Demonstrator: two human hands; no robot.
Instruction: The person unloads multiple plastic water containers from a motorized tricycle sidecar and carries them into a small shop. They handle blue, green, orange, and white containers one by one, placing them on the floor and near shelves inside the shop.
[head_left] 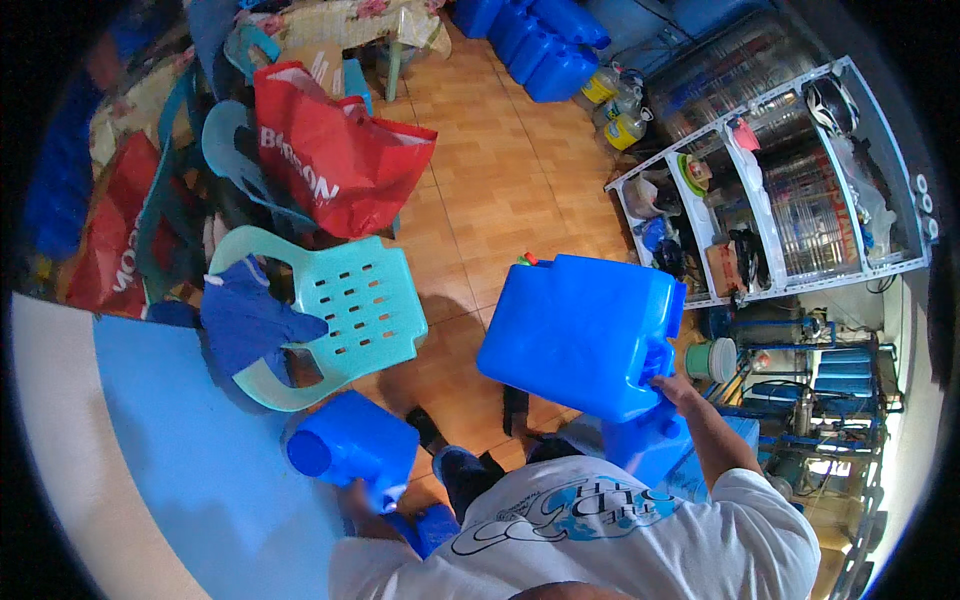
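My right hand [676,389] is closed round the handle at one end of a large blue plastic water jug [575,330]. This jug hangs tilted above the tiled floor, to the right of my feet. A small red and green piece [527,259] shows at its far edge. On my left side, a second blue jug [365,430] with a round blue cap is in my left hand [363,502], closed at its near end. Slight blur and the jug hide part of those fingers. Another blue container [432,528] shows just below that hand, and one more [645,445] stands beneath the right-hand jug.
A light green plastic chair [365,310] with a blue cloth over it stands at left, near red bags [340,150]. Several blue jugs [555,65] line the far wall. A white shelf rack [750,180], a white bucket [710,360] and piping [850,390] occupy the right.
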